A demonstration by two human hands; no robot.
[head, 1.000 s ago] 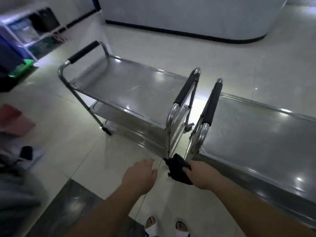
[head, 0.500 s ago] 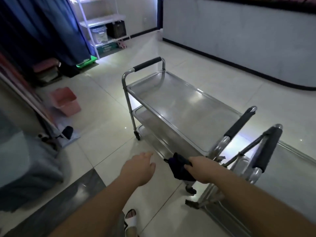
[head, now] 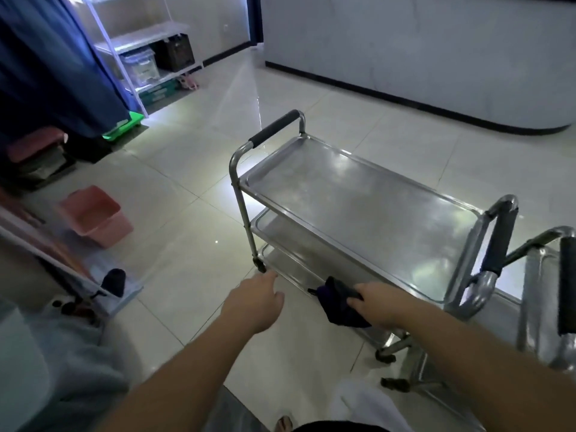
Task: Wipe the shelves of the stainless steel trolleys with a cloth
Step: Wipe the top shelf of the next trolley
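From the head camera, a steel trolley (head: 358, 213) stands on a pale tiled floor (head: 193, 182), its long side turned toward the person. Its top shelf (head: 367, 210) has a low raised rim all round and shows dull smears; two lower shelves (head: 280, 232) sit under it, their near edges jutting slightly forward. A black-sleeved handle (head: 274, 127) rises at the far end and another (head: 498, 241) at the near right end. Just beside that end stands a second trolley (head: 548, 304), cut off by the right edge of the frame, its own handle close to the first trolley's.

The right hand (head: 380, 304) grips a dark bunched cloth (head: 338, 304), fingers curled round it, in front of the near edge of the top shelf and over the lower shelves. The left hand (head: 255, 304) hovers with fingers loosely spread, holding nothing, near the trolley's front left wheel (head: 260, 265).

Open floor lies to the left and beyond the trolley, up to a curved grey counter (head: 420, 57). A pink bin (head: 93, 216) lies tipped on the floor at left. Further back are a blue curtain (head: 46, 67) and a white rack (head: 146, 48) holding boxes; any lettering on them is too blurred to read. The room is dim, with glare patches on the tiles.
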